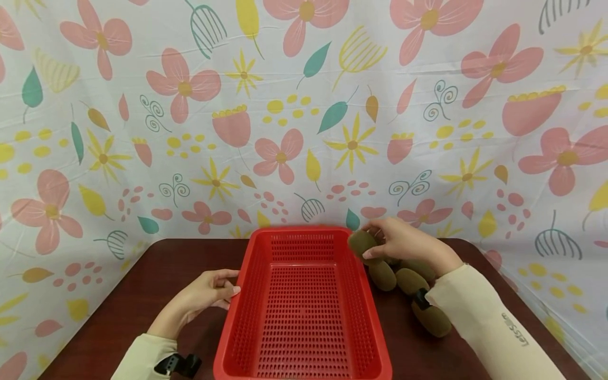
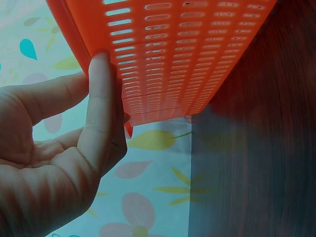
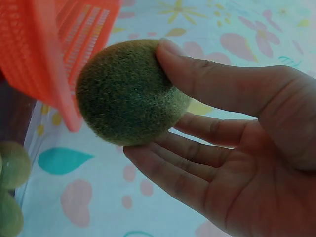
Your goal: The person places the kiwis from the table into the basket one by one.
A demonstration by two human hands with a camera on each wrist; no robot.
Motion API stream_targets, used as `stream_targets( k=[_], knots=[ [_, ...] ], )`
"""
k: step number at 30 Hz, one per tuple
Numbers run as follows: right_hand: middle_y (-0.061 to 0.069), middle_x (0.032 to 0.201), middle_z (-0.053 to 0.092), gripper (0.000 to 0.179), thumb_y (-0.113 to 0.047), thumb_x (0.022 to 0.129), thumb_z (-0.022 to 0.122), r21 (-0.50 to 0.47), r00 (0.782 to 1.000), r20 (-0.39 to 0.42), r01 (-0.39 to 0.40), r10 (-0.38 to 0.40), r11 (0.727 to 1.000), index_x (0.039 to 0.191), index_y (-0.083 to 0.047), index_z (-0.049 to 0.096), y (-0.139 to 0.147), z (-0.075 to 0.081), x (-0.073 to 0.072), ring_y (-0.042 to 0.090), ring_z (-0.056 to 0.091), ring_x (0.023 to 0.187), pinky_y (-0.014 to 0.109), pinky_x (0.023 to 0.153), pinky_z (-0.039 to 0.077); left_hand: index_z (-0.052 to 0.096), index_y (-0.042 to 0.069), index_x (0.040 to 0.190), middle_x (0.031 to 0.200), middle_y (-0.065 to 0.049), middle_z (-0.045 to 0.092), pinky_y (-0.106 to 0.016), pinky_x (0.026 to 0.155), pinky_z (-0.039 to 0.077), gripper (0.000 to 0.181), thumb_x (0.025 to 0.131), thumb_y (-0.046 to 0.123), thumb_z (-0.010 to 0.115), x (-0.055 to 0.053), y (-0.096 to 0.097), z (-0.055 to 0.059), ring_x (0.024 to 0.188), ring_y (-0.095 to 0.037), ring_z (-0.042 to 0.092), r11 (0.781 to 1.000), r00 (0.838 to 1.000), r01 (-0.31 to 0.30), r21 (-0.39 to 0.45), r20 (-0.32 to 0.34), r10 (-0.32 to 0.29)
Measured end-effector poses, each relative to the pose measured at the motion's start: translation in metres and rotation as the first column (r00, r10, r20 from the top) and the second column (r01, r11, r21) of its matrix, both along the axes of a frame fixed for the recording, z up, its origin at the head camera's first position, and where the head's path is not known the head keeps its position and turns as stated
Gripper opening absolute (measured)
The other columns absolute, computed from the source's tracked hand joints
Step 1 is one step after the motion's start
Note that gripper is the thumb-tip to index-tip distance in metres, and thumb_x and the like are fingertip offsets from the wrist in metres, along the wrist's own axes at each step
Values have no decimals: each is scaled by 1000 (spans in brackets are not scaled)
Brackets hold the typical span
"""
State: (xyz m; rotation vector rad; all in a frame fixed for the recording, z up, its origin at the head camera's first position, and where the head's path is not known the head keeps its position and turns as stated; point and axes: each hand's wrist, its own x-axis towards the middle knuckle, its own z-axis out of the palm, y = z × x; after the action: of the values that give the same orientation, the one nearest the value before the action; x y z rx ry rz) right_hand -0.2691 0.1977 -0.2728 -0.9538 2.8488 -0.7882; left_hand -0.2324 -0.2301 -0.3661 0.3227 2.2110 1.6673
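Note:
A red plastic basket (image 1: 304,322) with slotted walls stands on the table, its inside bare in the head view. At its left side, my left hand (image 1: 204,295) holds the rim, thumb at the edge and a finger against the slotted outer wall (image 2: 168,59). Over the right rim near the far corner, my right hand (image 1: 401,244) pinches a fuzzy brown-green kiwi (image 1: 362,243) between thumb and fingertips. The right wrist view shows this kiwi (image 3: 126,94) raised beside the basket wall (image 3: 54,64).
Several more kiwis (image 1: 412,281) lie in a cluster on the table right of the basket, partly hidden under my right hand and forearm. The dark wooden table (image 1: 128,295) ends at the back against a flower-printed cloth (image 1: 280,105).

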Motion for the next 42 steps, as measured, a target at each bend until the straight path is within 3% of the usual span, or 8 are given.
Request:
stream_targets(
  k=[6, 14, 23, 34, 42],
  knots=[
    [17, 111, 64, 51, -24, 84, 77, -11, 999, -16, 33, -34, 999, 120, 6, 57, -18, 2, -8, 34, 62, 101, 46, 85, 52, 32, -12, 142, 89, -14, 58, -40, 74, 57, 63, 94, 15, 63, -1, 0, -2, 80, -25, 65, 1000, 1000, -1, -1, 3, 1],
    [13, 113, 64, 54, -25, 86, 75, -59, 1000, 5, 28, -27, 998, 128, 3, 54, -45, 2, -21, 27, 62, 103, 42, 84, 52, 33, -12, 142, 89, -15, 59, -41, 74, 57, 62, 94, 15, 62, 0, 1, -1, 80, -26, 66, 1000, 1000, -5, 4, 10, 5],
    [17, 110, 66, 56, -25, 85, 75, -102, 997, 70, 44, -37, 994, 129, 4, 53, -85, 1, -35, 25, 66, 93, 36, 78, 55, 31, -13, 142, 90, -15, 60, -39, 74, 57, 63, 95, 15, 62, 0, 0, -1, 81, -25, 66, 1000, 1000, 1, 11, 18, -1],
    [12, 100, 68, 57, -26, 85, 75, -93, 993, 101, 72, -63, 993, 129, 4, 54, -129, -13, -49, 19, 65, 86, 31, 75, 54, 31, -13, 142, 90, -14, 61, -39, 74, 57, 64, 94, 15, 64, -1, 0, -4, 80, -25, 66, 1000, 999, 1, 13, 33, -2],
    [10, 106, 65, 55, -29, 85, 75, -92, 986, 154, 77, -62, 993, 126, 3, 55, -154, -30, -56, 20, 62, 90, 33, 78, 52, 30, -13, 142, 90, -15, 60, -39, 74, 57, 63, 95, 14, 62, -1, 0, -1, 81, -25, 65, 1000, 1000, 12, 13, 18, -12]
  ],
)
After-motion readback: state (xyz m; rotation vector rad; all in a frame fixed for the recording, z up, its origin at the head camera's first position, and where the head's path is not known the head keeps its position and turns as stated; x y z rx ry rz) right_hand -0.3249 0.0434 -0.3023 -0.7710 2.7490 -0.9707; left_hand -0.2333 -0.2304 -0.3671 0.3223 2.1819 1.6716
